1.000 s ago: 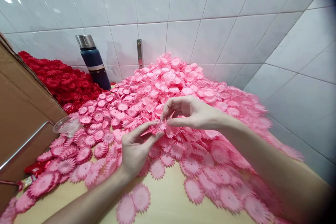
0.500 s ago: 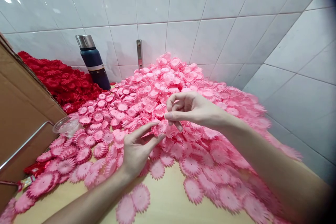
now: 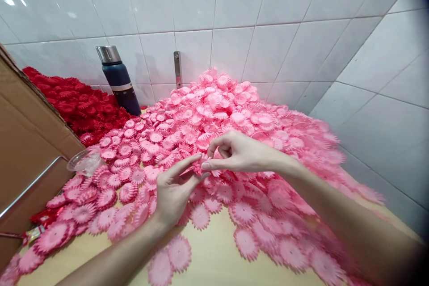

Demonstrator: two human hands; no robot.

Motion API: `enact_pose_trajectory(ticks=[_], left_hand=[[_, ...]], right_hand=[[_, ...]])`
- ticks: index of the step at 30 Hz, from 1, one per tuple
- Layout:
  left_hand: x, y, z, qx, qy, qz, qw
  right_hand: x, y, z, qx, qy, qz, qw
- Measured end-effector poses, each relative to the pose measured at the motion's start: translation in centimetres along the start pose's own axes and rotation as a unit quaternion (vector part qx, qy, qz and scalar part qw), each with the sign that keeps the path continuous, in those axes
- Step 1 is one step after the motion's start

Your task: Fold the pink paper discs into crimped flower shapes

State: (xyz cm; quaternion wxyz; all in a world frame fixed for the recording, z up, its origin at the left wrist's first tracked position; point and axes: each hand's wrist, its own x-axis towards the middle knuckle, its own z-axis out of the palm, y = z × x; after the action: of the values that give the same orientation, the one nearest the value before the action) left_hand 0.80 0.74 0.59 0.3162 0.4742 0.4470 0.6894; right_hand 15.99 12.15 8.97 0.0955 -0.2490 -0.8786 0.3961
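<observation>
Workpiece [image 3: 197, 167], a small pink item with a toothed edge, is located just left of and below the centre of the frame. The left hand [image 3: 172, 194] enters from the lower left and pinches the workpiece between the thumb and the fingertips. The right hand [image 3: 243, 152] enters from the lower right, with its fingers curled and the tips of the thumb and index finger at the right side of the workpiece. Whether these tips grip any part of it cannot be told.

Pink discs [image 3: 214, 98] with toothed edges form a large heap behind and around both hands, spreading to the lower left and lower right of the frame. Two loose discs [image 3: 180, 252] lie side by side, edges touching, at the lower middle on the pale tabletop [image 3: 211, 254].

A heap of red pieces [image 3: 73, 103] is located at the upper left, next to a dark blue bottle [image 3: 121, 85] with a silver cap. A metal bracket [image 3: 177, 70] is mounted on the tiled wall [image 3: 278, 0], upper middle. A cardboard panel [image 3: 30, 129] occupies the left edge; a clear plastic container [image 3: 82, 161] sits beside it, near the pink discs.
</observation>
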Motion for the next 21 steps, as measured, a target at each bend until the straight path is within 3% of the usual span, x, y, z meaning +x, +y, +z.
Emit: enact_pose_trajectory(ticks=[5,9,13,17,21], left_hand=[[0.1,-0.1,0.1,-0.021,-0.013,-0.005,1.000],[0.2,0.2,0.2,-0.028,-0.008,-0.002,1.000],[0.1,0.4,0.3,-0.046,0.025,-0.008,0.999],[0.5,0.3,0.3,-0.060,0.060,-0.047,0.995],[1.7,0.0,-0.3,-0.130,0.141,-0.096,0.977]], right_hand=[[0.1,-0.3,0.3,0.077,-0.061,-0.001,0.995],[0.2,-0.4,0.6,0.156,-0.076,0.001,0.985],[0.4,-0.2,1.0,0.206,-0.079,-0.008,0.975],[0.4,-0.1,0.9,0.169,-0.087,-0.014,0.982],[0.1,-0.1,0.0,0.258,-0.122,-0.058,0.956]])
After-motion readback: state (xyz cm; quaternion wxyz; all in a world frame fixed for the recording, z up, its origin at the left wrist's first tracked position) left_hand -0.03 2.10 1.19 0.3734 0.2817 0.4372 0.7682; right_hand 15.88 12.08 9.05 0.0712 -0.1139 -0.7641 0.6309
